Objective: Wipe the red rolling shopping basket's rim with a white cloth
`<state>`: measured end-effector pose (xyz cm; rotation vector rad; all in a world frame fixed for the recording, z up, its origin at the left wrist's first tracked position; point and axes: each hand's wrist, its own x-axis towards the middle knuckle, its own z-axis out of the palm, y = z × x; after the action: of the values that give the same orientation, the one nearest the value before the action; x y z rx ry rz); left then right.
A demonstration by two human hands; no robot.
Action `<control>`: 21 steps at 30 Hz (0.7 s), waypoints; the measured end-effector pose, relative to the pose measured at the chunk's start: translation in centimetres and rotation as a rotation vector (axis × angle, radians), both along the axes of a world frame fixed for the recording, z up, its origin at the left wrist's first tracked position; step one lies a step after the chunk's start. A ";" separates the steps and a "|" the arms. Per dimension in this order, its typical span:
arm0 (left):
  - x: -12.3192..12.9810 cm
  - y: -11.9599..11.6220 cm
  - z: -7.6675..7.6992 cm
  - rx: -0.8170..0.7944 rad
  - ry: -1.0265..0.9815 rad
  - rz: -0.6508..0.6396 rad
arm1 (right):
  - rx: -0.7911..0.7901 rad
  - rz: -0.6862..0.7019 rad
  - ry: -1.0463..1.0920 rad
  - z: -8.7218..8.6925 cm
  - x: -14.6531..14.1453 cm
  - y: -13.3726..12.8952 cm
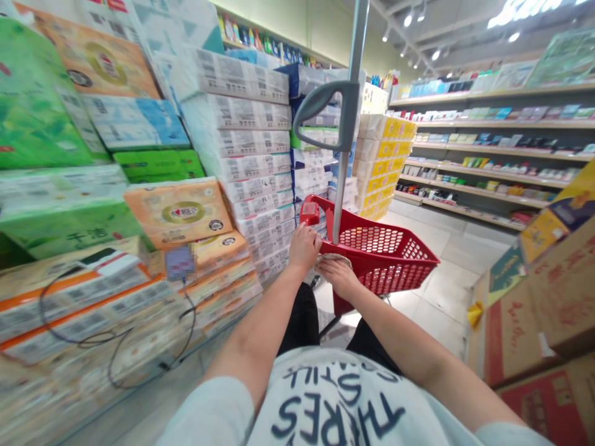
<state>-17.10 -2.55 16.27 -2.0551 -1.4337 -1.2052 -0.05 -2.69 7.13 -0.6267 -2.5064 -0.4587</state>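
Directly ahead of me stands a red plastic shopping cart [388, 238] with perforated sides. My left hand [304, 248] is closed around the near end of its red handle [310, 210]. Just to the right and lower, my right hand [338, 277] presses a pale cloth [332, 257] against the cart's near red edge, fingers mostly laid over it. Much of the cloth is hidden under that hand. A metal pole [341, 192] rises from the cart, and a grey loop grip [325, 118] is fixed to it above both hands.
Stacked tissue packs [251, 148] line the left side. A cable [116, 334] hangs over the lower packs, near a blurred small device [179, 263]. Cardboard boxes [525, 322] stand close on the right. Stocked shelves [488, 142] run along the back, beyond the tiled floor [446, 291].
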 end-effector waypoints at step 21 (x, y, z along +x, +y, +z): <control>-0.6 -0.2 -0.1 0.020 -0.005 0.039 | 0.059 0.088 0.248 5.6 -0.4 -1.0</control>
<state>-17.73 -2.70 16.18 -2.0026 -1.4513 -1.2045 -0.43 -3.71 12.77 -0.5138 -2.2663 -0.3950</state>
